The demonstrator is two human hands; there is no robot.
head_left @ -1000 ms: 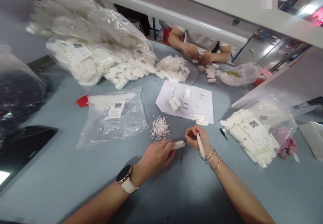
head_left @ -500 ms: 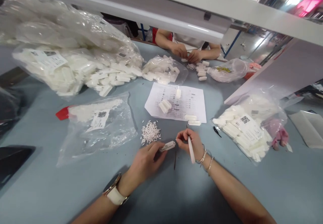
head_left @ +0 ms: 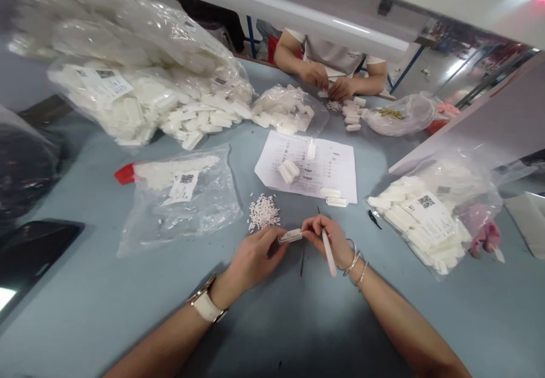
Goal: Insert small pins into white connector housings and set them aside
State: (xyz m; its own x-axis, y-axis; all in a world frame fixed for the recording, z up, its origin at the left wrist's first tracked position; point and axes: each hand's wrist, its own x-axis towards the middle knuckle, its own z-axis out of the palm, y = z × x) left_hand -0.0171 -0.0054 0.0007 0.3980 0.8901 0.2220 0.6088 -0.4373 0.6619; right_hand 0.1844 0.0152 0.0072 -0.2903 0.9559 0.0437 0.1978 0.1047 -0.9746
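My left hand (head_left: 260, 256) is closed on one end of a small white connector housing (head_left: 290, 236), which has rows of small dark holes on the face towards me. My right hand (head_left: 327, 240) has thumb and forefinger pinched at the housing's right end; whether a small piece is between those fingertips I cannot make out. Tucked in the same hand is a white-handled tool (head_left: 328, 253), its thin dark tip pointing away past the knuckles. Just beyond my left fingers lies a pile of tiny white pins (head_left: 264, 212).
A printed sheet (head_left: 268, 168) bears several white housings. Clear bags of white parts stand at the back left (head_left: 140, 105) and right (head_left: 426, 219). A flat bag (head_left: 204, 196) with a red scoop (head_left: 124, 174) lies left. Across the table, a co-worker's hands (head_left: 327, 83) handle similar parts.
My right fingertips have come in from a small gap to the housing's right end. The housing has turned slightly in my left hand. The whole view has shifted a little.
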